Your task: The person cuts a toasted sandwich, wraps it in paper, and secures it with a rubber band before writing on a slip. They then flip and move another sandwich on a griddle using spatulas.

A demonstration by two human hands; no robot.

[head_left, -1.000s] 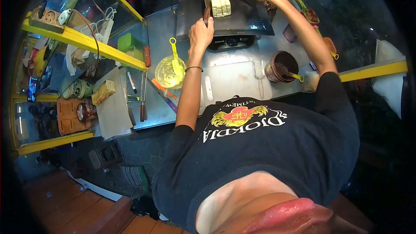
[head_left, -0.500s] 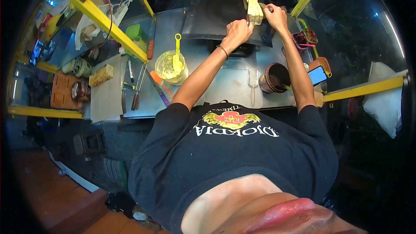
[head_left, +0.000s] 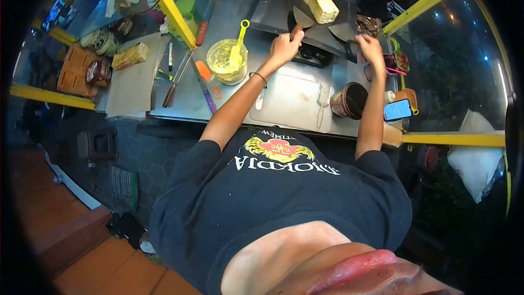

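A block of stacked bread slices (head_left: 319,3), pale yellow with toasted edges, lies on the dark flat griddle (head_left: 273,13). My left hand (head_left: 285,48) is closed round the wooden handle of a scraper (head_left: 303,17), whose wide metal blade is close to the block's near left side. Lower right of the block, my right hand (head_left: 370,50) grips a second scraper (head_left: 342,33) by its dark handle. That blade points toward the block but is apart from it.
Left of the griddle stands a tub of yellow spread (head_left: 218,63) with a yellow spatula (head_left: 236,54). Nearer me are a white board (head_left: 281,104), a grater (head_left: 324,95) and a dark tub (head_left: 349,100). A phone (head_left: 397,110) sits at right. Another bread block (head_left: 130,55) rests at left. Yellow posts (head_left: 423,3) frame the stall.
The bread block was tilted between the two scrapers; now it lies on the griddle, released. Both hands have drawn back and apart, each keeping its scraper. The camera view has shifted.
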